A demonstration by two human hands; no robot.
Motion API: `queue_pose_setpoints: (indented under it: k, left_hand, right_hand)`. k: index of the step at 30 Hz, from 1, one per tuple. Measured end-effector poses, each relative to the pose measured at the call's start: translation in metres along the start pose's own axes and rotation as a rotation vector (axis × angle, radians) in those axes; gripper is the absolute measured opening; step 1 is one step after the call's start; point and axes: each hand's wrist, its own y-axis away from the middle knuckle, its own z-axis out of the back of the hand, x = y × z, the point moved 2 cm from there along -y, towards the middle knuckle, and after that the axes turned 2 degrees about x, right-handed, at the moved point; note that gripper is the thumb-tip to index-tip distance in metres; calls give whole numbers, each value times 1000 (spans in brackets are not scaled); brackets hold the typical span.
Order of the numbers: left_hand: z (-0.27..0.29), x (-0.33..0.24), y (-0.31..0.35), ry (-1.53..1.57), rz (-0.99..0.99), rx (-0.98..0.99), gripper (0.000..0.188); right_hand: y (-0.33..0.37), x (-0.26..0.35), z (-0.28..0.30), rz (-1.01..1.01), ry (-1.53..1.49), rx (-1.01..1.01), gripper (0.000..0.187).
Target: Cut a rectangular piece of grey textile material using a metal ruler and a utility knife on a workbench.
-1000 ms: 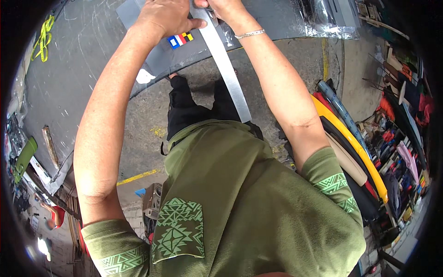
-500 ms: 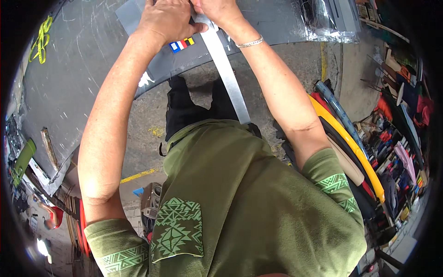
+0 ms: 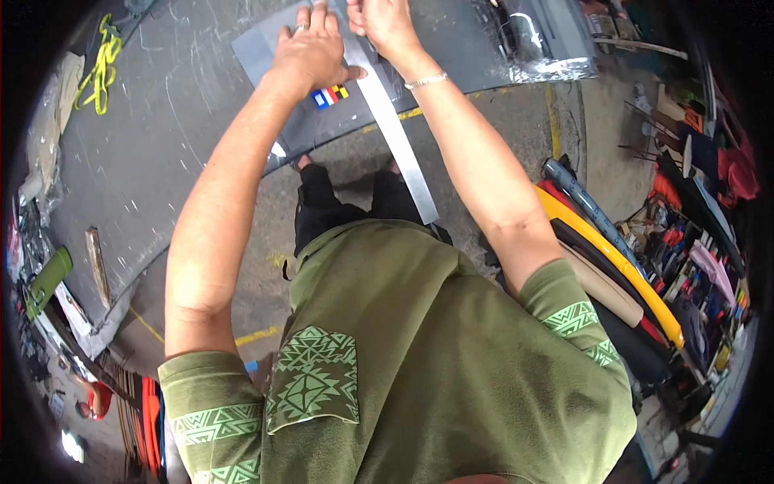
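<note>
Head view shows the left hand [image 3: 313,55] with its fingers stretched and slightly apart, laid on a grey sheet [image 3: 260,50], while its thumb tip touches a metal strip [image 3: 395,135]. The right hand [image 3: 385,28], just beside the strip's upper part, has its fingers curled inward; whether they pinch something, I cannot tell. The strip is long, narrow, flat and silver, with straight sides and a bright shine in the middle. It runs from between the hands, over the near edge of the dark table [image 3: 161,137], and its squared lower end is close to the person's waist. Near the left thumb, a small patch [image 3: 329,98] in blue, white, red, yellow and black is on the sheet. Leftward, a wide scratched stretch of table top reaches toward a yellow strap [image 3: 100,68]; rightward, clear plastic [image 3: 556,68] lies at the table edge. The right fingertips are at the upper border of the picture, the strip's upper end is hard to make out, and the left hand covers part of the sheet
</note>
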Motion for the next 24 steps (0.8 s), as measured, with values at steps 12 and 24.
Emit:
queue_pose_setpoints:
  k: [12,24]
  left_hand:
    - [2,7,4,35,-37,77,123]
    - [-11,27,16,142,-70,-21,121]
  right_hand:
    - [115,177,158,-336,278,-244,36]
    - [261,62,128,-605,478,-72,29]
